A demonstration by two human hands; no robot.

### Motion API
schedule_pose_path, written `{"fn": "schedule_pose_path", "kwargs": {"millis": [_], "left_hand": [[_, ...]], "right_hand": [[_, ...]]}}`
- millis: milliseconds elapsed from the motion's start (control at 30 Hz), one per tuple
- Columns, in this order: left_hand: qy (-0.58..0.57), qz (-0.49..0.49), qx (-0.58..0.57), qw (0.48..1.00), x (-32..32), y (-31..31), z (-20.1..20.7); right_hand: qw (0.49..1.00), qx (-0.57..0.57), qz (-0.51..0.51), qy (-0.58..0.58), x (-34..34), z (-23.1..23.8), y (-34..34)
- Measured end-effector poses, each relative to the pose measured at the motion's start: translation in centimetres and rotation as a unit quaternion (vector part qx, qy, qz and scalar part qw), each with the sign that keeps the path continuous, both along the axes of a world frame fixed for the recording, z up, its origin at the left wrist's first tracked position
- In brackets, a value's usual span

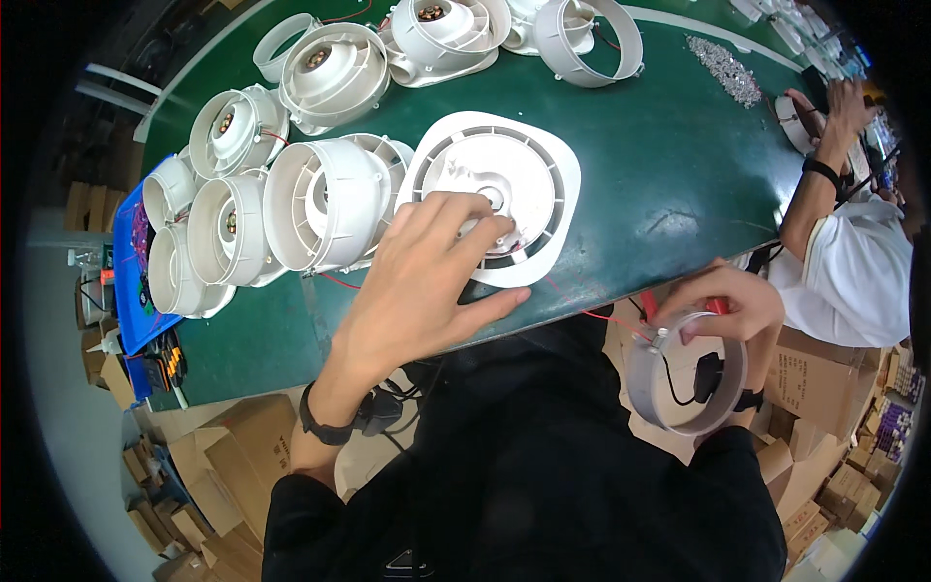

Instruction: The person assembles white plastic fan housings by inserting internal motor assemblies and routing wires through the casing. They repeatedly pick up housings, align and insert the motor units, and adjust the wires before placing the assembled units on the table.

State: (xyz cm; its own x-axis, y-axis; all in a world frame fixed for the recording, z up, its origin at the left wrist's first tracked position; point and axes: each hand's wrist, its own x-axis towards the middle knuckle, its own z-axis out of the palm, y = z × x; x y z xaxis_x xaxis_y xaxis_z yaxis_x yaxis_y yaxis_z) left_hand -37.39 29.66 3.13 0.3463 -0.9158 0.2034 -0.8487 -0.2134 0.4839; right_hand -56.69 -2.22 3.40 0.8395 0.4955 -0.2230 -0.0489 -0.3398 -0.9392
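Left hand [417, 267], fingers bent and thumb apart, lies over one white plastic rounded-square fan housing with a slotted ring [559, 233]; the hand hides part of the housing's left and lower side, and whether anything is pinched under the fingertips I cannot tell. The housing lies at the front edge of the green tabletop [669, 165]. Right hand [737, 294] grips one translucent white plastic ring [641, 393] by its upper rim, beyond the table's front edge; its fingers cover part of that rim. A red item beside the fingers is mostly covered, kind unclear. One thin red wire [603, 317] runs between housing and ring, partly hard to follow. At left and rear, a cluster of white plastic round fan bodies [339, 199]: at least eight, overlapping, exact count uncertain; the topmost are cut off. One heap of small silvery pieces [725, 70], individually too small to count. One co-worker [844, 262] at right, partly cut off.
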Motion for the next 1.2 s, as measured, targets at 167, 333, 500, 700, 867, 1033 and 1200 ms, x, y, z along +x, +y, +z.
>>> {"fn": "schedule_pose_path", "kwargs": {"millis": [167, 333, 500, 700, 867, 1033, 1200], "left_hand": [[-0.001, 0.014, -0.008, 1.0, -0.3, -0.2, -0.1], [0.011, 0.021, -0.013, 1.0, -0.4, -0.2, 0.2], [0.057, 0.027, -0.002, 0.998, -0.2, -0.5, 0.8], [0.107, 0.005, 0.008, 0.994, 1.2, -0.9, 1.0], [0.102, -0.001, 0.035, 0.994, 2.0, -1.6, 1.2], [0.109, -0.07, 0.021, 0.991, 3.3, -2.2, 1.2], [0.117, -0.053, -0.017, 0.992, 2.5, -2.7, 0.4]], "right_hand": [[0.993, -0.079, -0.08, 0.017, -0.3, -1.2, 1.2], [0.972, -0.044, -0.185, -0.14, 0.6, -1.6, 2.0], [0.934, -0.072, -0.331, -0.114, 3.3, -3.2, 1.1], [0.936, -0.098, -0.289, -0.176, 5.6, -5.0, 0.5], [0.875, -0.179, -0.323, -0.313, 6.2, -2.9, 2.3], [0.852, -0.216, -0.314, -0.359, 5.2, -0.1, 7.2], [0.857, -0.193, -0.287, -0.382, 6.5, -2.2, 10.9]]}}
